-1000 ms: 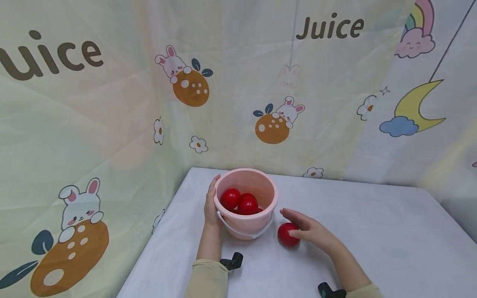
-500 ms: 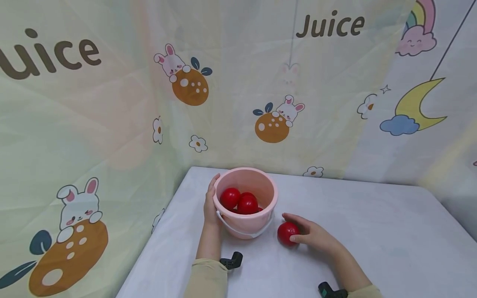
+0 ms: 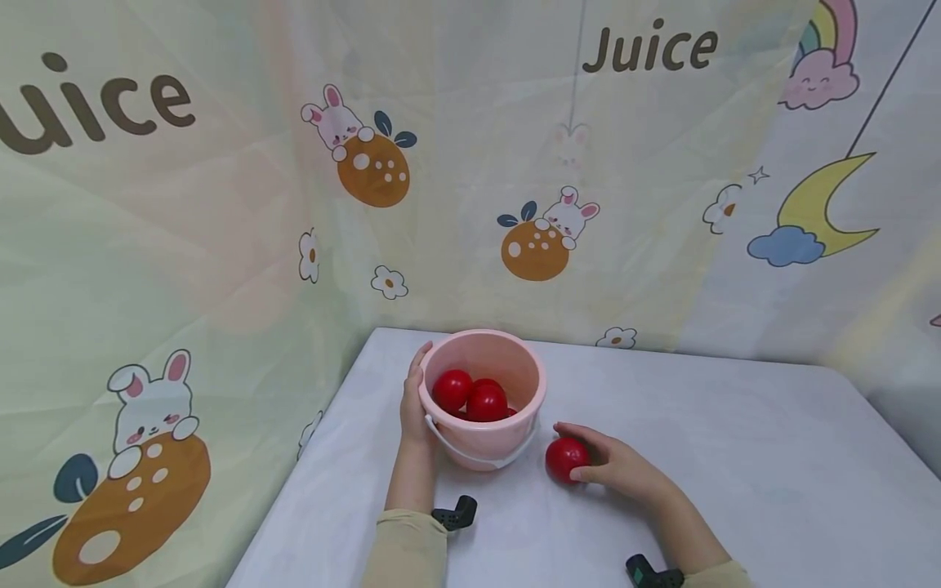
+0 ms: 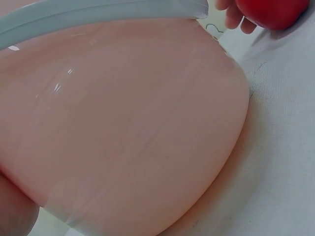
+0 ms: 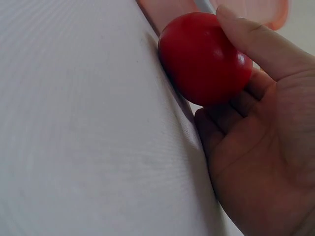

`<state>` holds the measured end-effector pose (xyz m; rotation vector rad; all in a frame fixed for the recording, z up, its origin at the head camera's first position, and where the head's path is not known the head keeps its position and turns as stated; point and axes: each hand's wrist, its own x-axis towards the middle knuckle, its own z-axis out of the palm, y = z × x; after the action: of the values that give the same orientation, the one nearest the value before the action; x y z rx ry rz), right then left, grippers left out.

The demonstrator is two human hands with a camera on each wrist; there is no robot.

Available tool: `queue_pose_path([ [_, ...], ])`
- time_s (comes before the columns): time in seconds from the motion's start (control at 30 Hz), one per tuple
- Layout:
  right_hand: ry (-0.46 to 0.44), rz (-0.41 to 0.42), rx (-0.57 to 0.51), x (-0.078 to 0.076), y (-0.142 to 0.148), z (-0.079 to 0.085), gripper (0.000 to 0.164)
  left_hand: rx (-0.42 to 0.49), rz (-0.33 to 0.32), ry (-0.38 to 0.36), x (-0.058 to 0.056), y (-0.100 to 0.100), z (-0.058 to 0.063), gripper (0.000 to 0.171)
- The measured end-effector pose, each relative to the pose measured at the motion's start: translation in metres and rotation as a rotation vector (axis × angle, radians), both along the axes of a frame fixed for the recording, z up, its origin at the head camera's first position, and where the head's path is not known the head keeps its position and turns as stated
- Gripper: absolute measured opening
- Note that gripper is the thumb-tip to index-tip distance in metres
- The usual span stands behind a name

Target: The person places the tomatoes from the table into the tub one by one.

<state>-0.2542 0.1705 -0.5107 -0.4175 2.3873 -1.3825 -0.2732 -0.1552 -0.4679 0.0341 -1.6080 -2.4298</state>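
Note:
A pink bucket [image 3: 481, 441] with a white handle [image 3: 470, 459] stands on the white table. Inside it lie several glossy red balls [image 3: 487, 400]. My left hand [image 3: 416, 404] rests against the bucket's left side, its fingers extended up along the wall to the rim. To the right of the bucket, my right hand [image 3: 617, 465] grips another red ball [image 3: 566, 460] low at the tabletop. In the right wrist view the thumb lies over this ball [image 5: 204, 59] and the other fingers curl behind it.
The white-covered table [image 3: 735, 457] stretches to the right of the hands. A patterned cloth [image 3: 456, 163] with rabbits and flowers hangs behind and to the left of it. Black wrist devices [image 3: 457, 513] sit on both wrists.
My right hand has come lower and its fingers have closed round the red ball beside the bucket. The left hand and the bucket keep their places.

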Motion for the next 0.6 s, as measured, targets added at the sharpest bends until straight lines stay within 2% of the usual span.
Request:
queue_pose_path([
  [0.4,0.001,-0.020,0.035,0.0001,-0.0009,-0.0011,0.077,0.007,-0.005,0.023,0.0002,0.0000,0.0019,0.042],
  [0.6,0.004,-0.022,0.033,-0.0002,0.0011,-0.0047,0.077,0.005,-0.008,0.009,0.0000,-0.0005,0.0010,0.042],
])
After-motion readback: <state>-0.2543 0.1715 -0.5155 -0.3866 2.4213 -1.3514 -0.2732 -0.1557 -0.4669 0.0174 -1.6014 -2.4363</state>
